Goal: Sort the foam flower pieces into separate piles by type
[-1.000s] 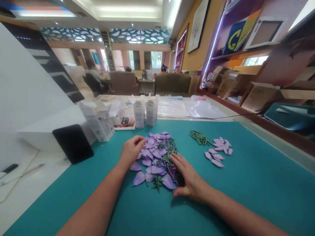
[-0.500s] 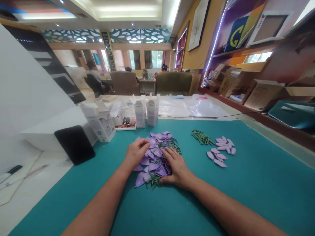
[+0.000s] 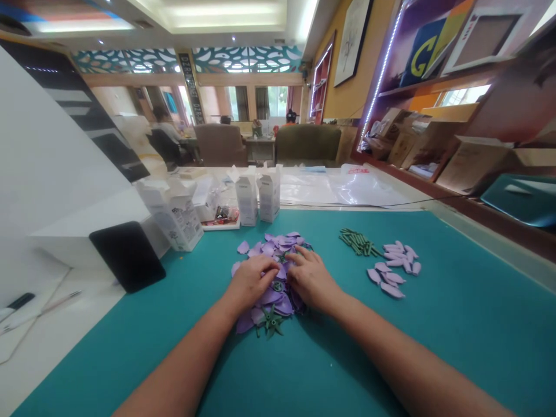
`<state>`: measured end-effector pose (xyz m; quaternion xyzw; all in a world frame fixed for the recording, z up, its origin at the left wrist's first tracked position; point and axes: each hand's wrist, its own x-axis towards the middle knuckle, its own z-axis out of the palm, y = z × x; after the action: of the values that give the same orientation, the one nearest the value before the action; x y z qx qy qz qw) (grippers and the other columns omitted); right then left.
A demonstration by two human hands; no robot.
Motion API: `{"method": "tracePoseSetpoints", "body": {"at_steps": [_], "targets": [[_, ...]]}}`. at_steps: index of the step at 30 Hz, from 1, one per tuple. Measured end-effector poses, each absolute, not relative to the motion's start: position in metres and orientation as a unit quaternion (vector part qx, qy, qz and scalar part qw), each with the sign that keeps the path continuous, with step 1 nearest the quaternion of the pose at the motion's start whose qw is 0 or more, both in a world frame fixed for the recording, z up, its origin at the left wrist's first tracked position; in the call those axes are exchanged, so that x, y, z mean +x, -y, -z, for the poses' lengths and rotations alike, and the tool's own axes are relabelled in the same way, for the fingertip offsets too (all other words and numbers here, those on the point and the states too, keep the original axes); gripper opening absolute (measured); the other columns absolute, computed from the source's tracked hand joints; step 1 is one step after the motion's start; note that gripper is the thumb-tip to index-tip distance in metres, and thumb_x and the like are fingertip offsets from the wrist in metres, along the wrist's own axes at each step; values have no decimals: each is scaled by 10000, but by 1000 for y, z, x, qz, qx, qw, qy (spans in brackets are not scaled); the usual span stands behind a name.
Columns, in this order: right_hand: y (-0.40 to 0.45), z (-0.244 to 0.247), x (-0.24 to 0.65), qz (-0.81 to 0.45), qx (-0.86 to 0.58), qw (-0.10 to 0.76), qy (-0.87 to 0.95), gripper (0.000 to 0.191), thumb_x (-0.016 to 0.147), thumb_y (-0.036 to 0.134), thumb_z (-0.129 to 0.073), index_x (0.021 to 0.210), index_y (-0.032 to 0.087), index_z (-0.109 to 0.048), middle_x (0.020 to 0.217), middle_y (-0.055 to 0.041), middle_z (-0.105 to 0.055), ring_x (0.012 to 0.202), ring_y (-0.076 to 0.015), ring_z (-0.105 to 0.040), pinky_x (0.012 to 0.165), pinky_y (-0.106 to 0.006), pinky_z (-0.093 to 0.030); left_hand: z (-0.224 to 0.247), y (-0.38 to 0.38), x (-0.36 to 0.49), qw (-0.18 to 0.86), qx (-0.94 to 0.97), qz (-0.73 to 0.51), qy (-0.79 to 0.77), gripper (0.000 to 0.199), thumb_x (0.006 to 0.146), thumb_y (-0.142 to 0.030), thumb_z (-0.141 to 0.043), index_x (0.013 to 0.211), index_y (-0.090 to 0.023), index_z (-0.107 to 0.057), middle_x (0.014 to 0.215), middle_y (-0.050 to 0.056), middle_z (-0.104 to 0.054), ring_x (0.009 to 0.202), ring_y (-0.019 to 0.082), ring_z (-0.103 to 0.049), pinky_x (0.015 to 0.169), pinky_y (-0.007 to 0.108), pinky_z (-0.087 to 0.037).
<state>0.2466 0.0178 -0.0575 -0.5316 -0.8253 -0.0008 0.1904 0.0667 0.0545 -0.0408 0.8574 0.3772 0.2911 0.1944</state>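
A pile of purple plastic petals [image 3: 271, 297] lies on a green mat, with green star-shaped pieces mixed in. One green star-shaped piece [image 3: 271, 321] rests at the pile's near edge. Over the left side of the pile is my left hand [image 3: 252, 282], its thumb and fingers pressed together; whatever they pinch is hidden. My right hand [image 3: 315, 281] reaches in from the right, fingers bent down among the petals and thumb drawn in close. Any piece between those fingertips is too small to make out. The two hands' fingertips are close together but apart.
To the right lie green stick-like pieces [image 3: 359, 242] and a group of pale purple pieces [image 3: 393, 269]. White boxes [image 3: 247, 200] and a tray of small items [image 3: 221, 217] stand behind. A black tablet-like panel [image 3: 128, 256] leans at left. People sit farther back.
My left hand has moved right and nearer, toward the pile's middle. My right hand has gone from lying flat with fingers spread to bent fingers over the petals.
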Motion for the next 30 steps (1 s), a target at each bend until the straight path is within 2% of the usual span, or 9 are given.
{"method": "tracePoseSetpoints", "body": {"at_steps": [8, 13, 16, 18, 20, 22, 26, 30], "targets": [[-22, 49, 245, 0, -529, 158, 834, 245, 810, 101, -498, 821, 189, -725, 1286, -121, -559, 1302, -349, -310, 1034, -573, -209, 44, -58, 66, 200, 853, -279, -394, 157, 811, -225, -510, 787, -212, -665, 814, 30, -672, 810, 189, -592, 760, 293, -424], [-28, 55, 248, -36, -511, 191, 837, 171, 800, 139, -554, 769, 192, -714, 1192, -107, -615, 1248, -336, -390, 1012, -532, -275, 44, -59, 67, 219, 845, -276, -402, 164, 806, -244, -507, 781, -213, -666, 820, 33, -673, 817, 195, -592, 767, 300, -429], [-33, 54, 254, -121, -480, 266, 827, 101, 774, 165, -613, 714, 197, -687, 1091, -74, -650, 1114, -263, -508, 976, -437, -345, 42, -58, 67, 239, 834, -284, -409, 176, 810, -274, -505, 785, -216, -669, 843, 27, -680, 814, 190, -597, 783, 296, -441], [-35, 50, 257, -211, -472, 321, 794, 70, 765, 191, -631, 703, 188, -663, 954, -49, -663, 941, -201, -569, 880, -357, -408, 39, -56, 68, 256, 825, -289, -412, 182, 808, -290, -506, 788, -217, -672, 848, 22, -686, 809, 187, -603, 784, 288, -450], [-35, 45, 258, -326, -486, 356, 729, 73, 764, 231, -625, 719, 174, -638, 789, -15, -634, 752, -151, -558, 718, -284, -433, 37, -55, 68, 272, 815, -295, -417, 206, 814, -307, -493, 800, -214, -676, 850, 22, -691, 804, 187, -606, 771, 282, -457], [-33, 41, 257, -432, -499, 376, 650, 99, 759, 258, -609, 734, 162, -609, 664, 21, -567, 612, -111, -491, 582, -231, -385, 34, -53, 69, 289, 806, -300, -422, 245, 826, -330, -468, 821, -208, -680, 846, 25, -695, 791, 187, -609, 748, 277, -462], [-28, 38, 252, -535, -484, 407, 560, 132, 749, 285, -597, 718, 166, -549, 574, 56, -482, 516, -79, -403, 500, -201, -304, 30, -50, 71, 324, 787, -305, -428, 300, 827, -400, -462, 853, -196, -680, 807, 22, -696, 741, 179, -609, 680, 262, -468], [-26, 41, 247, -542, -482, 410, 552, 111, 765, 271, -567, 721, 177, -527, 568, 53, -494, 511, -85, -428, 486, -198, -316, 32, -49, 73, 343, 770, -312, -438, 291, 771, -451, -538, 770, -189, -664, 750, 14, -681, 689, 170, -590, 607, 247, -456]]}}
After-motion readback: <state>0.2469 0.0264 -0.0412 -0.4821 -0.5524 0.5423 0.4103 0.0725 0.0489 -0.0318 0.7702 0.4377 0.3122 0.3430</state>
